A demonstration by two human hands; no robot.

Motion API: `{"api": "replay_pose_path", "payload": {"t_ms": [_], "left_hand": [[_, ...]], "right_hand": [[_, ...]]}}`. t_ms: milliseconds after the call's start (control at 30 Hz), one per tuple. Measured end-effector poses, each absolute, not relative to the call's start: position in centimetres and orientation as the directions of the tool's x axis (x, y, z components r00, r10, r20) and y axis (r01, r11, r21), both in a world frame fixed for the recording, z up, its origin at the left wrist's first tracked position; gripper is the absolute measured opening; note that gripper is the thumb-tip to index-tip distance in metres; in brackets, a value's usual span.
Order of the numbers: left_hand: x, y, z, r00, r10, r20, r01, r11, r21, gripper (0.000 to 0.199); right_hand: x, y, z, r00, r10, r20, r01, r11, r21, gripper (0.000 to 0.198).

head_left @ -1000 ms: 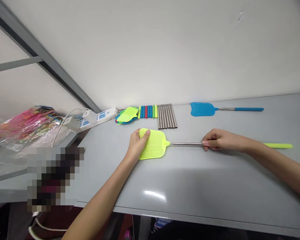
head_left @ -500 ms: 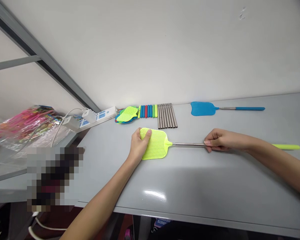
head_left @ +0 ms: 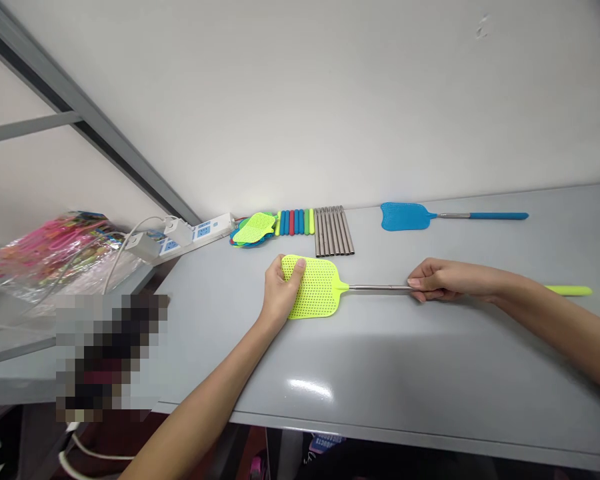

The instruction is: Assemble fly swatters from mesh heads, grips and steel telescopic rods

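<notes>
A yellow-green fly swatter with a perforated head and a thin metal telescopic rod lies crosswise between my hands. My left hand grips the outer end of its head, thumb on top. Farther right, my right hand is closed round the rod, fingers pinched on the metal. Part of the rod is hidden behind that hand and forearm, and the yellow-green handle end shows past the wrist. Behind it, a blue fly swatter with a blue handle rests near the wall.
Several metal tubes lie in a row beside coloured handle grips. Loose swatter heads are stacked left of them. A white power strip with plugs and a plastic bag of pink items occupy the left side of the grey table.
My left hand and the swatter head have shifted slightly right. The far end of the handle has moved a little left, so the swatter spans a shorter length.
</notes>
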State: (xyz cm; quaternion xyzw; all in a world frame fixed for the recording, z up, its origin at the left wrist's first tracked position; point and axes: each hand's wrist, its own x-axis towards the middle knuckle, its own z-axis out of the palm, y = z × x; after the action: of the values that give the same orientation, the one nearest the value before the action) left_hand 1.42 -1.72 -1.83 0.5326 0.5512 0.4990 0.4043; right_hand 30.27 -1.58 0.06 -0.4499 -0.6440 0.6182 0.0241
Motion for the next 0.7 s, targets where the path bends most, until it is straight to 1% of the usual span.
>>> {"api": "replay_pose_path", "payload": {"t_ms": [167,467,700], "left_hand": [[1.49,-1.89,-1.78,-0.085,0.992,0.095,0.173,-0.079,0.982,0.026],[1.33,-1.47,-2.04,-0.094,0.989,0.112,0.256,-0.085,0.963,0.027],[1.05,-1.24,-1.94,-0.095,0.994,0.052,0.232,-0.029,0.972,0.030]], "right_hand": [[30.31,-1.54,0.03,-0.579,0.609,-0.542,0.574,-0.168,-0.802,0.035],[30.35,-1.70,0.29,-0.587,0.610,-0.532,0.555,-0.176,-0.813,0.034],[29.74,-2.05,0.54,-0.572,0.682,-0.456,0.592,-0.042,-0.805,0.036]]}}
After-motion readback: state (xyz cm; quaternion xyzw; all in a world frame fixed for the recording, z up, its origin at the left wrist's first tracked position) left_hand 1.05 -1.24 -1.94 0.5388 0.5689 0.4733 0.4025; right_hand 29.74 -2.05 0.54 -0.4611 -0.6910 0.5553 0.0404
